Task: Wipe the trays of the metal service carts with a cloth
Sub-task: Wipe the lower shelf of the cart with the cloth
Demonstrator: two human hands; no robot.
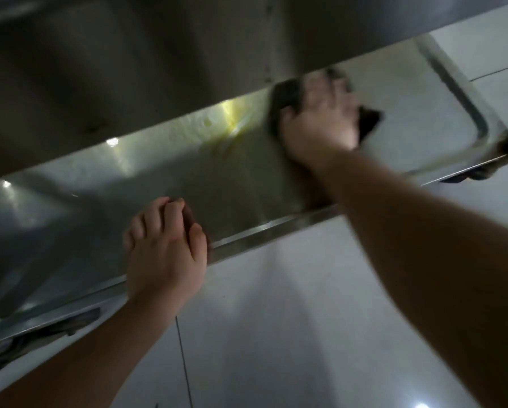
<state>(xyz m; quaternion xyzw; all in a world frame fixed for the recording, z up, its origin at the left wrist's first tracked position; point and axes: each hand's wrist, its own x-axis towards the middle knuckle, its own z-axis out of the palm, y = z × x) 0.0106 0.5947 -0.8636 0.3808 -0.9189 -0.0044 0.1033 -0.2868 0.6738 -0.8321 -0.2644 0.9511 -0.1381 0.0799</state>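
Mid-wipe on the lower tray (164,178) of a metal service cart, under the upper tray (129,69). Right hand (320,119) pressed flat on a dark cloth (285,95) toward the tray's right end, fingers spread over it, blurred. Left hand (164,248) curled over the near rim, bracing. Yellowish smear (232,134) left of the cloth, probably residue to clear; left stretch seemingly unwiped.
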